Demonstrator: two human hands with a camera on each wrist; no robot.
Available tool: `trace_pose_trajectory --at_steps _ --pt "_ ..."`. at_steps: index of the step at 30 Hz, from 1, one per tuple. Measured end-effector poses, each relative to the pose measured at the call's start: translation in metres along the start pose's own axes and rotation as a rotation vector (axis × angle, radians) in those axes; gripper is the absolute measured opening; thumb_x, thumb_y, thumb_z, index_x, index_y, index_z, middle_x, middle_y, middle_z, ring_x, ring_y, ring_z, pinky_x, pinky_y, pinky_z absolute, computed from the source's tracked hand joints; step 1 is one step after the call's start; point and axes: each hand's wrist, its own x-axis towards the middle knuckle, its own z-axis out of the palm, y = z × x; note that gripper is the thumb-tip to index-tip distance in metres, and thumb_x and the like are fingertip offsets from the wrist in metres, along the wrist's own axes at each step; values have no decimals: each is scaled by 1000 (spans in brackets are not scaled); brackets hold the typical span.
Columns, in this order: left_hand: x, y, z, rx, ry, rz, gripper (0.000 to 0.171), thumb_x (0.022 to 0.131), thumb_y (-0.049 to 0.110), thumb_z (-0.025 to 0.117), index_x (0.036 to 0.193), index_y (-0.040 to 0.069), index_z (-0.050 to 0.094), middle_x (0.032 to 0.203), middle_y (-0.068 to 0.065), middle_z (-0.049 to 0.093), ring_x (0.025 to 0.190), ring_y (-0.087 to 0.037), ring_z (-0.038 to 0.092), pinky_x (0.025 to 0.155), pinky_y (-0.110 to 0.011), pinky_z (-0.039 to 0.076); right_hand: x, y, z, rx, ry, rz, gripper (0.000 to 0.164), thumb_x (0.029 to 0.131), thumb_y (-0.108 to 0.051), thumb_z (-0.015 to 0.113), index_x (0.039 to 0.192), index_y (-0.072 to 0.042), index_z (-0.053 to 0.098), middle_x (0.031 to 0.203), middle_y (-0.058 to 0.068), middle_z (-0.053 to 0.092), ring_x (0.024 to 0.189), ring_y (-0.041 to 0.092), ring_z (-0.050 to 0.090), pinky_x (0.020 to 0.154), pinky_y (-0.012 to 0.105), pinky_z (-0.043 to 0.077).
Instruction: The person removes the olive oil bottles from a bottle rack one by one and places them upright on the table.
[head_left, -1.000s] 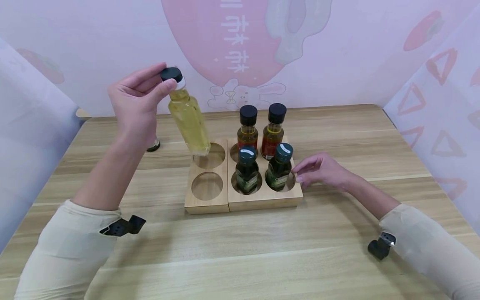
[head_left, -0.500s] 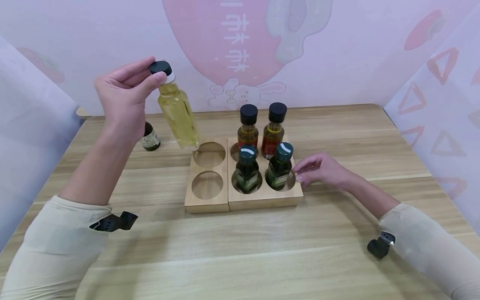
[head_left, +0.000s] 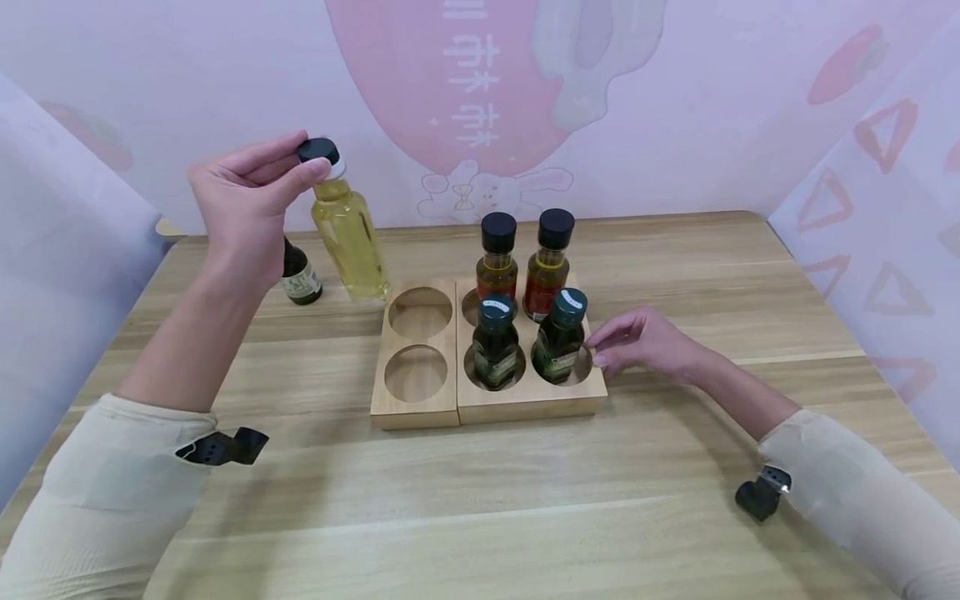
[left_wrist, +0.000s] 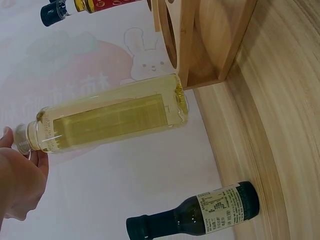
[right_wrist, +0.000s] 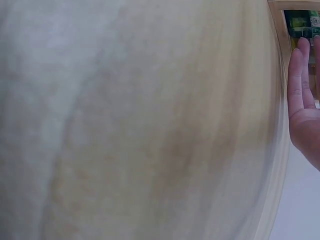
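Note:
My left hand (head_left: 251,192) pinches the black cap of a clear oil bottle (head_left: 351,242) filled with pale yellow oil. In the left wrist view that bottle (left_wrist: 112,115) hangs above the table, its base near the wooden rack (left_wrist: 187,40). My right hand (head_left: 637,342) rests its fingertips at the right end of the wooden rack (head_left: 525,406); in the right wrist view its fingers (right_wrist: 295,82) look mostly straight. Two dark green bottles (head_left: 495,346) fill the rack's front middle and right holes. Behind them stand two black-capped bottles with red labels (head_left: 546,279).
The rack's two left holes (head_left: 416,372) hold nothing. Left of it on the wooden table (head_left: 480,517) stands a dark bottle with a pale label (head_left: 302,282), partly behind my left wrist. A printed pink backdrop (head_left: 360,100) rises along the table's far edge.
My left hand has drawn the oil bottle leftward, away from above the rack's back left hole, and it dips slightly at the end. The right hand stays put.

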Motion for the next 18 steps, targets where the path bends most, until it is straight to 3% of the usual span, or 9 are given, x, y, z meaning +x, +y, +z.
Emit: trace_pose_trajectory --at_steps 18 --pt "9 -2 -11 9 20 -36 36 71 -19 86 104 -6 79 90 -13 79 85 -18 78 87 -24 61 0 0 -1 -13 5 10 22 88 9 74 109 13 72 101 7 77 75 21 75 75 38 65"
